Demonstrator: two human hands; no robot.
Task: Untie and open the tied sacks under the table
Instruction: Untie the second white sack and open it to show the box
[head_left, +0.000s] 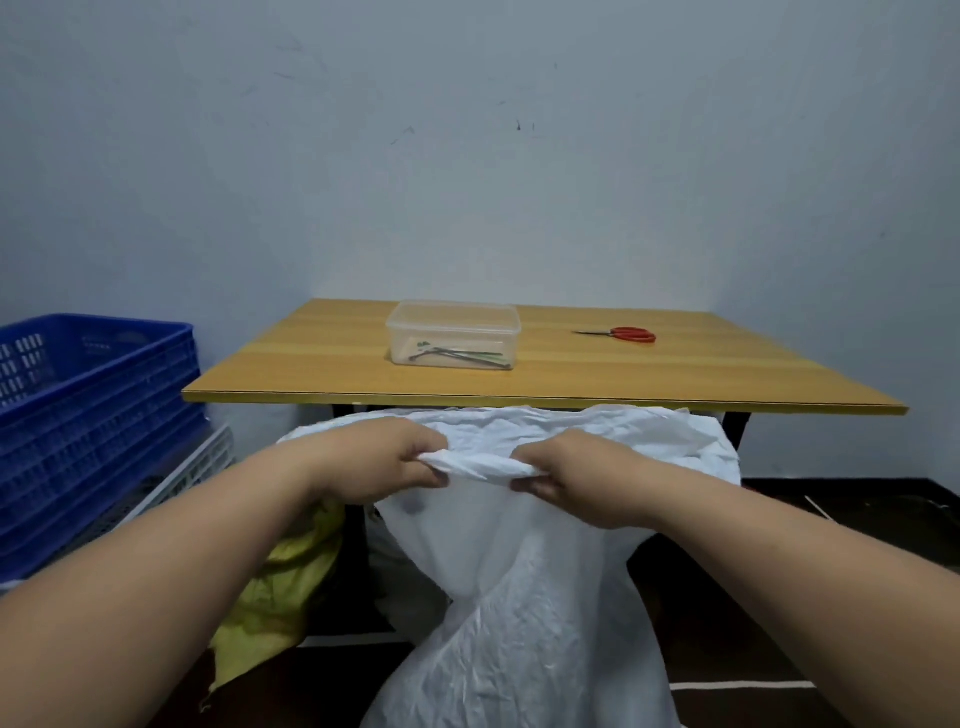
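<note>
A large white sack (524, 597) stands on the floor in front of the wooden table (675, 384), its crumpled top reaching up to the table's front edge. My left hand (384, 457) and my right hand (576, 475) both grip a rolled fold of the sack's upper rim, held stretched between them at about chest height. A yellow-green sack (280, 582) lies lower left, partly hidden behind my left forearm. I cannot see any tie or knot on either sack.
On the table sit a clear plastic box (453, 335) with dark items inside and red-handled scissors (623, 334). Stacked blue crates (88, 415) stand at the left with a white grille (192, 467) leaning beside them. Black table legs (735, 431) flank the sack.
</note>
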